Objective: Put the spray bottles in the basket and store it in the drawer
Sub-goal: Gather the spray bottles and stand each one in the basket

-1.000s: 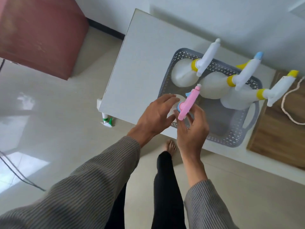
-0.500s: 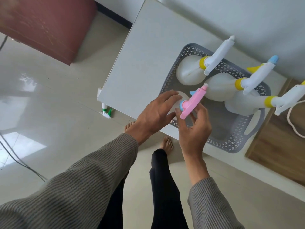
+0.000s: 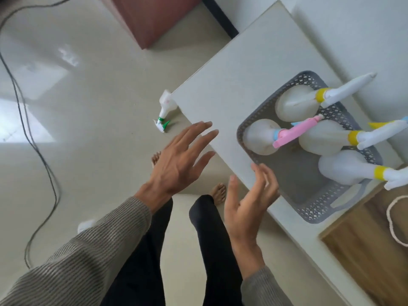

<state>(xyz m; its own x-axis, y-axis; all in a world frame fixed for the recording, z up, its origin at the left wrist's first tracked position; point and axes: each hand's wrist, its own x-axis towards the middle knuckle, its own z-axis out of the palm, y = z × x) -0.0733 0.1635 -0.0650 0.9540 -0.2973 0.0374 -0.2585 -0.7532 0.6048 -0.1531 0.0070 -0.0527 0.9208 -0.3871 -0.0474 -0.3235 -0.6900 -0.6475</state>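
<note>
On the tabletop [image 3: 223, 89]: grey basket [image 3: 318, 214] with four spray bottles standing in it.

Pink-headed spray bottle [image 3: 262, 138] sits in the near-left corner, three yellow-collared ones beside it. My left hand [image 3: 181, 162] is spread open, holding nothing, just off the tabletop edge; right hand [image 3: 247, 206] is open too, fingers near the basket's front rim. One more green-trigger bottle [image 3: 164, 112] is down on the floor.

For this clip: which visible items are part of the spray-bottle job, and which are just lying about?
Part of the job:
- grey perforated plastic basket
- white bottle with pink sprayer, in the basket
- three white bottles with yellow collars, in the basket
- white bottle with green sprayer, on the floor
- left hand and right hand, both empty

Lying about:
- black cable
- white cord
- reddish box
</note>
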